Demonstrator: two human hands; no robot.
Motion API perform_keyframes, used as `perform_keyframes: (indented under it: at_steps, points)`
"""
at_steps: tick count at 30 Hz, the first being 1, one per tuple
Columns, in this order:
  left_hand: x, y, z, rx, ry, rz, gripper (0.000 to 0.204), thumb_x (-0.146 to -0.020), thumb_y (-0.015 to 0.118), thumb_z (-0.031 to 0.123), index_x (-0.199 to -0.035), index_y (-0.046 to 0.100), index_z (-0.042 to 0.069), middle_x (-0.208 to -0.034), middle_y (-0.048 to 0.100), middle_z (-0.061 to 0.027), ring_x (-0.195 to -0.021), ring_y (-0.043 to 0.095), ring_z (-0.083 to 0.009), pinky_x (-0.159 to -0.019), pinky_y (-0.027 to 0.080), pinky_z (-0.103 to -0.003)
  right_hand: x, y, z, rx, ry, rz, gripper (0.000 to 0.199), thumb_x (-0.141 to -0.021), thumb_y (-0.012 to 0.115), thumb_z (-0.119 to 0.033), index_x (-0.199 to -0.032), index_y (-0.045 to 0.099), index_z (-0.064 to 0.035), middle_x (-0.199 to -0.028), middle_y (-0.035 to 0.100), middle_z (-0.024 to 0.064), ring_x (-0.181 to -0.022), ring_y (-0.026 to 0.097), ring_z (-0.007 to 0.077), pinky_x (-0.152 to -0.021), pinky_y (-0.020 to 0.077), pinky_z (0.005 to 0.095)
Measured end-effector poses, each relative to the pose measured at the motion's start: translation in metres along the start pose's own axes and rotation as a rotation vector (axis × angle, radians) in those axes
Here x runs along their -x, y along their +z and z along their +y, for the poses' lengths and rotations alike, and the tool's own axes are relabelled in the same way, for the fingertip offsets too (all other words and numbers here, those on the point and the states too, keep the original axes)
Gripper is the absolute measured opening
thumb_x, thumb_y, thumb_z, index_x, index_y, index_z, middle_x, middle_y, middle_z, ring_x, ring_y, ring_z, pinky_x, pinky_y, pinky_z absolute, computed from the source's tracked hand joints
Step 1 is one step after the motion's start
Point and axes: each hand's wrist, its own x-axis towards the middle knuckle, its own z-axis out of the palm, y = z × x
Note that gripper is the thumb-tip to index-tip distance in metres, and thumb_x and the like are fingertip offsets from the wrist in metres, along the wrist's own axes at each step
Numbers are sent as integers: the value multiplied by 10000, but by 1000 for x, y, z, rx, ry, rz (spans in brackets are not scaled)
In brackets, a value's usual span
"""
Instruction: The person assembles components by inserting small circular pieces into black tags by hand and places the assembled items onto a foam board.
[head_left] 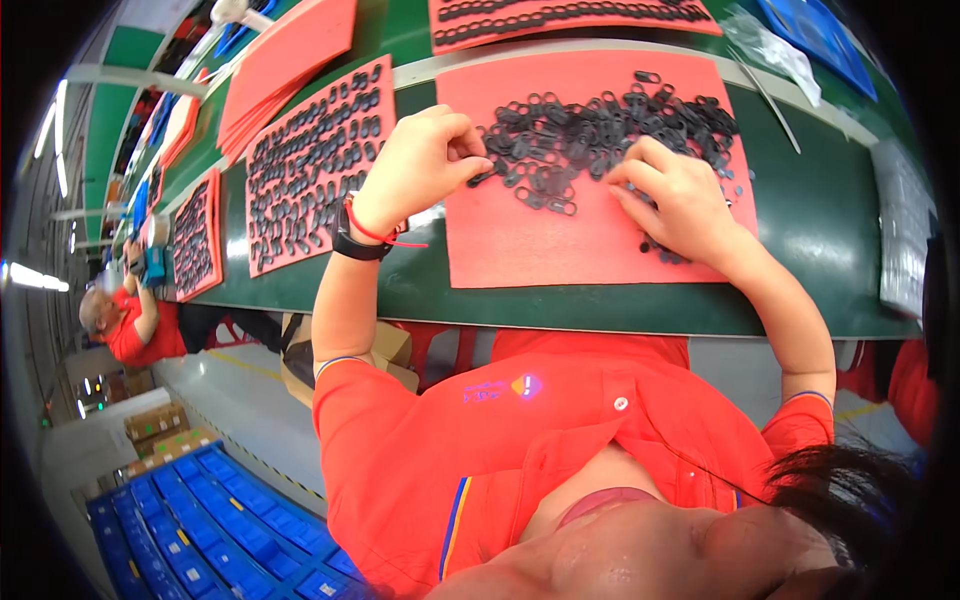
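Left hand [425, 155] and right hand [680, 198], apart, curl at black parts [575, 135] on a pink mat [560, 262]; whether either grips one is unclear.

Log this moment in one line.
left hand: at left edge of heaped black looped parts | right hand: curled at heap's near right side | under heap: flat pink sheet | support: glossy green tabletop

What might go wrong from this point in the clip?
The pile of black parts reaches the right edge of the pink mat, so the right hand, over its near side, might nudge parts onto the green table. The parts overlap, so lifting one may drag others. The left hand is near the rows of parts at left, and its wrist could disturb some.
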Motion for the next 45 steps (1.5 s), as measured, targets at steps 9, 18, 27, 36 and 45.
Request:
perform_keyframes:
  at_steps: [9,18,27,36,45]
  points:
    - [-11,10,-9,68,-93,-120,141,-641,707,17,-726,600,-15,-619,525,-60,-508,514,-107,-509,421,-231,0,-22,22,-44,148,-174,92,-735,647,-129,-784,604,-64,-786,551,56,-694,584,225,-595,452,321]
    - [-13,10,-13,103,-159,-172,103,-730,651,28,-723,563,-25,-679,533,-45,-541,496,-82,-521,411,-229,6,-13,18,-124,77,-193,103,-713,658,-137,-776,604,-77,-770,521,62,-667,556,243,-576,437,347]
    - [-15,3,-7,75,-134,-113,179,-674,727,76,-730,582,-11,-683,528,-36,-556,494,-75,-544,430,-220,3,-14,16,-84,-16,-201,133,-716,636,-97,-775,528,-48,-792,495,77,-647,538,247,-552,428,344]
    - [-9,8,-19,102,-210,-161,152,-682,715,69,-734,602,-18,-622,558,-34,-530,496,-65,-519,432,-212,-7,-20,11,-558,261,-40,174,-804,543,26,-969,560,-27,-768,506,29,-644,489,91,-568,404,219]
    - [-8,8,-14,148,-200,-113,162,-692,717,92,-760,613,-12,-614,557,-25,-524,512,-74,-508,430,-212,-8,-21,11,-622,386,-1,117,-845,501,25,-936,575,38,-835,554,42,-666,558,82,-615,472,207]
